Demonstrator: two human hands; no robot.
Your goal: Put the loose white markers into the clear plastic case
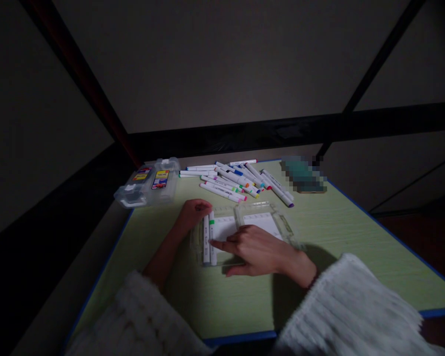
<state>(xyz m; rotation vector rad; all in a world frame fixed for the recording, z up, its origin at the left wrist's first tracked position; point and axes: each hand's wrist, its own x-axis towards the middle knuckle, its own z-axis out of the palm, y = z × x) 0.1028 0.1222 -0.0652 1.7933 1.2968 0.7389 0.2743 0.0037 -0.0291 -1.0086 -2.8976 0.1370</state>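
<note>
Dim spot: grey panels (222, 74) with dark strips stand behind your pale-green desk (341, 222), which is trimmed in blue.

Head view: clear plastic tray (286, 225) near the desk's middle, white inserts (224, 227) on its floor. Two white markers (206, 242) lie side by side along the tray's left wall, the right one banded green. Your left hand (194, 213) curls at their far ends; cannot tell whether it pinches them. Your right hand (257, 249) is over the tray, thumb and index finger spread apart, index tip at the markers' middle.

Loose markers (232, 176) lie heaped toward the desk's far edge. Clear carry case (148, 184), yellow labels: far left corner. Teal item (304, 175), pixelated: far right corner. Pale knitted sleeves (348, 306) reach in over the near edge.
</note>
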